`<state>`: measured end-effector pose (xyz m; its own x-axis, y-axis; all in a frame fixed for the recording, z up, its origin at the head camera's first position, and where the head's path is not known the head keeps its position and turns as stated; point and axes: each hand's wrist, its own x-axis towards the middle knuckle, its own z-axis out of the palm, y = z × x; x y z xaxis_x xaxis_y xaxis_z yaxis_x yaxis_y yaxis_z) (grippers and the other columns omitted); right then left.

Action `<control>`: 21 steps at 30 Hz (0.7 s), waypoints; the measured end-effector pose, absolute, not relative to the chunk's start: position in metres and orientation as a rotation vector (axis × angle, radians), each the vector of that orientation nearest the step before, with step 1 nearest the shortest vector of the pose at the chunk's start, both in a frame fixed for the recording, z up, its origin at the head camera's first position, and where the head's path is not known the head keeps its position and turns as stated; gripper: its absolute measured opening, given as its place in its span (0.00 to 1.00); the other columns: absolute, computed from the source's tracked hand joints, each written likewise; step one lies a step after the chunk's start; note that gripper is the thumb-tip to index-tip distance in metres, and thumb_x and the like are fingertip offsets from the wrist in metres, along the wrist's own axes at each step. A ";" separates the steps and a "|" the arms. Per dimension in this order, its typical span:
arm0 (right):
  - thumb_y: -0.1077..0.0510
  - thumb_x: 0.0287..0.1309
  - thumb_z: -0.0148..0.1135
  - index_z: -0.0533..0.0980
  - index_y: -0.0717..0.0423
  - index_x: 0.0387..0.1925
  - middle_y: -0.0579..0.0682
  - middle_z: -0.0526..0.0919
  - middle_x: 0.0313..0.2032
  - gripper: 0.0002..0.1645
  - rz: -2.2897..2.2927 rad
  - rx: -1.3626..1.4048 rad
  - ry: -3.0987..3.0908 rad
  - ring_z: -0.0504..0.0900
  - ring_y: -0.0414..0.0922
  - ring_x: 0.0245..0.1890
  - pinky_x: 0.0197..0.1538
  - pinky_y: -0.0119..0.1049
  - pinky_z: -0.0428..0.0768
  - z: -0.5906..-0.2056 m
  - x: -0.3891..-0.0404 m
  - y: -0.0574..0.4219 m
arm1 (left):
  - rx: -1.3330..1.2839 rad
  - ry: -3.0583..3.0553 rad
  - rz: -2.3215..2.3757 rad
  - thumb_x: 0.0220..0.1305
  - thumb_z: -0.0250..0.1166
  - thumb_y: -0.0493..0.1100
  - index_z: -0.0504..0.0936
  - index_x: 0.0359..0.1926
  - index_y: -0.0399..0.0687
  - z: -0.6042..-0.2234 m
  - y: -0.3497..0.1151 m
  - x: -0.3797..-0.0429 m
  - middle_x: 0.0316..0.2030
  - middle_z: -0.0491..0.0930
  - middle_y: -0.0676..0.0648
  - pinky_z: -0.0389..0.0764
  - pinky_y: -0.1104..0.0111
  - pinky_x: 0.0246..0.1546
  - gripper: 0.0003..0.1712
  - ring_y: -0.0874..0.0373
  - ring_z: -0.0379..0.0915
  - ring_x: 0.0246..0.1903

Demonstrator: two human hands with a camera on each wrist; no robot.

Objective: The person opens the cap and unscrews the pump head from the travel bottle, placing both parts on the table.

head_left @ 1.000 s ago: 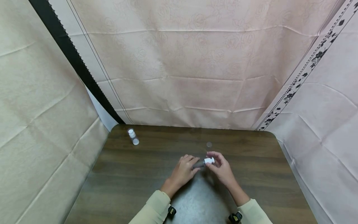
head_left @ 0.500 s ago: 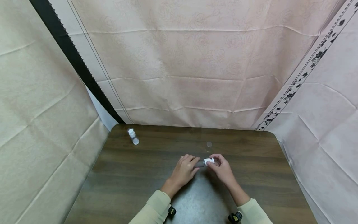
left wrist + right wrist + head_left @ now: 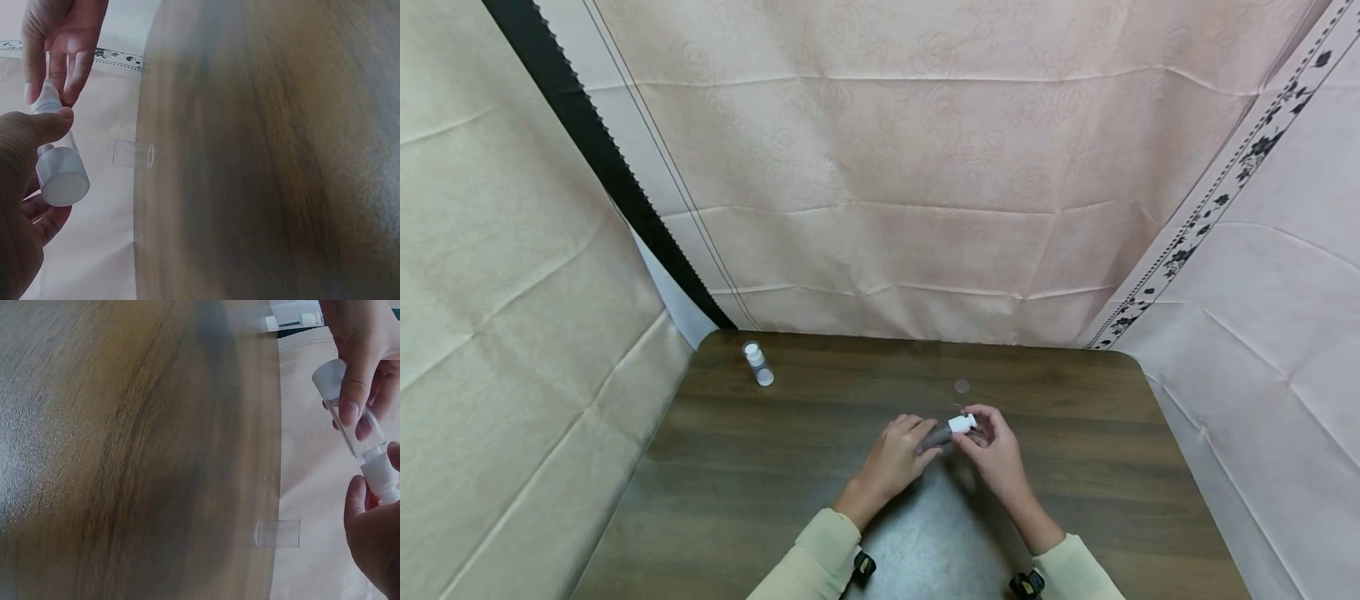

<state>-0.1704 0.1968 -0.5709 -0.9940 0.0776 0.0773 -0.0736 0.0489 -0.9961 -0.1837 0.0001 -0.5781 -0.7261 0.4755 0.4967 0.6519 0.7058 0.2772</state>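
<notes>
A small clear bottle point(image 3: 936, 439) with a white top point(image 3: 962, 423) lies tilted between both hands, over the middle of the table. My left hand point(image 3: 891, 458) grips its clear body, thumb on one side and fingers on the other; the broad whitish base point(image 3: 64, 181) points back past that hand in the left wrist view. With thumb and fingers, my right hand point(image 3: 1000, 458) pinches the white top, whose tip is partly covered by the fingers. Just beyond the hands, a clear cylindrical cap point(image 3: 962, 387) stands on the table.
Near the back left corner of the brown wooden table point(image 3: 737, 467) stands a second small bottle point(image 3: 757, 364) with a white top. Pale cloth point(image 3: 910, 208) hangs behind the table's back edge and along both sides.
The bottle's white end has tipped slightly up and away. My right hand's fingers have shifted around the white top; the left hand keeps its grip. The cap and second bottle stay put.
</notes>
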 end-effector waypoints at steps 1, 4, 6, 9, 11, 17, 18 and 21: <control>0.76 0.55 0.71 0.72 0.69 0.57 0.66 0.79 0.55 0.29 2.086 -0.004 -2.188 0.82 0.35 0.46 0.47 0.24 0.82 -0.571 -0.171 0.196 | -0.874 -2.524 -0.624 0.61 0.77 0.50 0.86 0.54 0.46 -0.578 0.000 -0.183 0.43 0.86 0.51 0.84 0.67 0.45 0.23 0.59 0.82 0.42; 0.75 0.54 0.72 0.74 0.69 0.58 0.68 0.79 0.55 0.29 2.045 0.003 -2.170 0.81 0.36 0.46 0.46 0.22 0.82 -0.572 -0.171 0.196 | -0.869 -2.523 -0.627 0.61 0.77 0.50 0.86 0.54 0.47 -0.577 0.001 -0.183 0.43 0.86 0.51 0.85 0.68 0.44 0.23 0.59 0.82 0.42; 0.76 0.54 0.72 0.76 0.69 0.58 0.68 0.78 0.55 0.28 2.019 0.019 -2.140 0.80 0.36 0.46 0.47 0.21 0.82 -0.572 -0.172 0.196 | -0.863 -2.524 -0.633 0.60 0.78 0.50 0.86 0.53 0.47 -0.577 0.001 -0.183 0.43 0.86 0.51 0.85 0.68 0.43 0.23 0.59 0.82 0.42; 0.77 0.54 0.71 0.77 0.70 0.59 0.65 0.76 0.57 0.29 1.962 0.032 -2.103 0.80 0.37 0.45 0.48 0.21 0.82 -0.572 -0.172 0.199 | -0.853 -2.526 -0.633 0.60 0.78 0.51 0.87 0.53 0.47 -0.577 0.000 -0.183 0.43 0.86 0.51 0.85 0.69 0.44 0.23 0.60 0.82 0.42; 0.77 0.54 0.71 0.78 0.69 0.60 0.63 0.74 0.58 0.30 1.916 0.030 -2.097 0.80 0.37 0.45 0.48 0.20 0.81 -0.570 -0.173 0.201 | -0.850 -2.523 -0.631 0.59 0.78 0.51 0.87 0.53 0.47 -0.577 -0.001 -0.184 0.42 0.86 0.51 0.85 0.69 0.44 0.23 0.60 0.82 0.42; 0.78 0.55 0.69 0.76 0.72 0.63 0.69 0.74 0.59 0.32 1.770 0.026 -2.152 0.82 0.48 0.49 0.50 0.24 0.83 -0.546 -0.172 0.208 | -0.846 -2.493 -0.642 0.57 0.80 0.50 0.87 0.52 0.46 -0.579 -0.004 -0.184 0.41 0.86 0.51 0.85 0.67 0.43 0.23 0.59 0.82 0.41; 0.78 0.55 0.69 0.75 0.72 0.63 0.70 0.75 0.59 0.32 1.755 0.027 -2.161 0.82 0.51 0.49 0.51 0.26 0.83 -0.543 -0.172 0.209 | -0.846 -2.491 -0.647 0.57 0.80 0.49 0.87 0.52 0.46 -0.579 -0.004 -0.184 0.41 0.86 0.51 0.85 0.67 0.43 0.23 0.58 0.82 0.41; 0.78 0.55 0.69 0.74 0.73 0.63 0.71 0.78 0.56 0.32 1.716 0.016 -2.178 0.82 0.58 0.50 0.51 0.26 0.83 -0.540 -0.177 0.216 | -0.840 -2.503 -0.657 0.58 0.79 0.49 0.87 0.52 0.47 -0.580 -0.005 -0.184 0.42 0.86 0.51 0.85 0.67 0.43 0.23 0.59 0.82 0.41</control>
<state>-0.1766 0.2157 -0.5396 -0.9328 0.2145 0.2897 -0.2315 0.2595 -0.9376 -0.1844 -0.0054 -0.5798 -0.7302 0.4447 0.5186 0.6421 0.7060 0.2987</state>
